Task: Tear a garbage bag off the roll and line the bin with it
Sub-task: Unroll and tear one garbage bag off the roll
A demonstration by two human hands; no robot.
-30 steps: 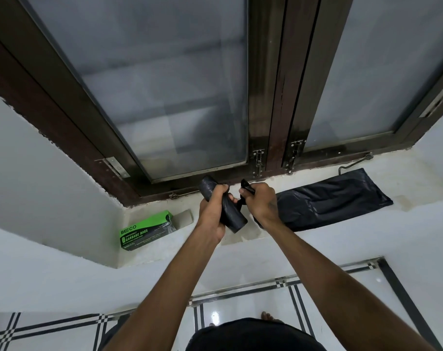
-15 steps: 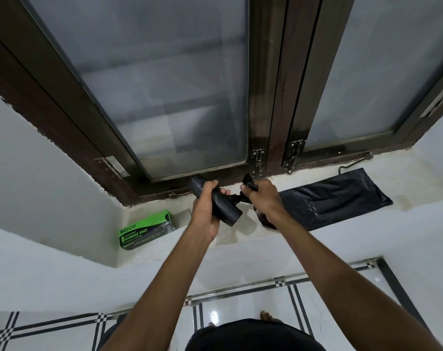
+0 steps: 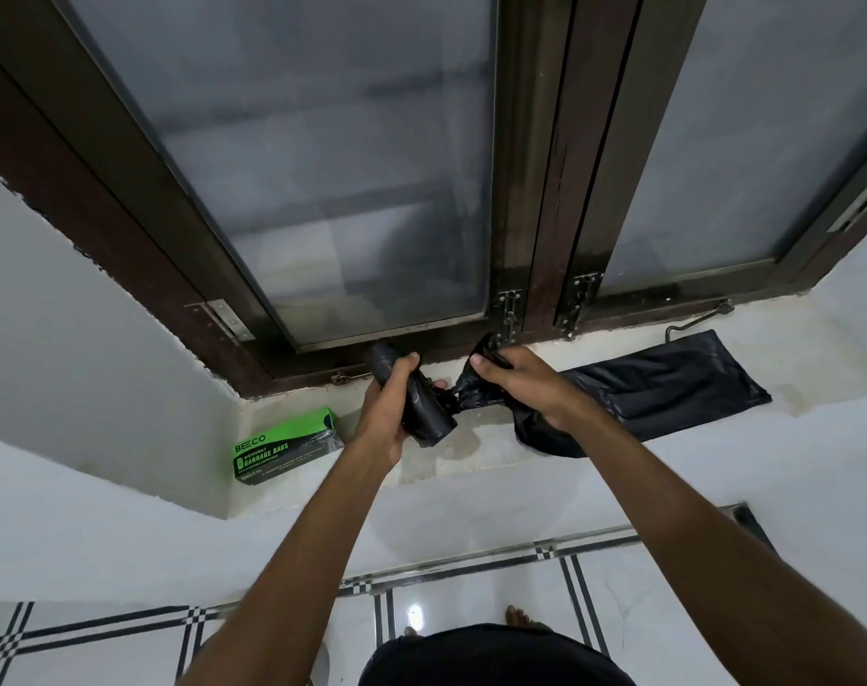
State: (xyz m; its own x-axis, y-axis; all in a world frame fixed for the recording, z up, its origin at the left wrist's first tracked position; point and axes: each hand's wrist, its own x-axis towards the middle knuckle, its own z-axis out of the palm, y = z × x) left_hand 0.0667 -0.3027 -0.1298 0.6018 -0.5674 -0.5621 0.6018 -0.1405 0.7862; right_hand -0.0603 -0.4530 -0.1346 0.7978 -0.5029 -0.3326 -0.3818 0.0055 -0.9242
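My left hand (image 3: 389,413) is closed around a black roll of garbage bags (image 3: 424,413), held over the window ledge. My right hand (image 3: 525,383) pinches the bunched end of a black garbage bag (image 3: 669,388) that trails out flat to the right along the ledge. A thin twisted strip of black plastic still joins the roll and the bag between my two hands. No bin is in view.
A green and black garbage bag box (image 3: 285,445) lies on the white ledge (image 3: 471,458) left of my hands. Dark-framed frosted windows (image 3: 347,165) rise right behind. A metal window stay (image 3: 698,319) lies at the back right. Tiled floor is below.
My hands have pulled apart: the left with the roll went left, the right stayed near the latch. The plastic between them has stretched into a thin strip.
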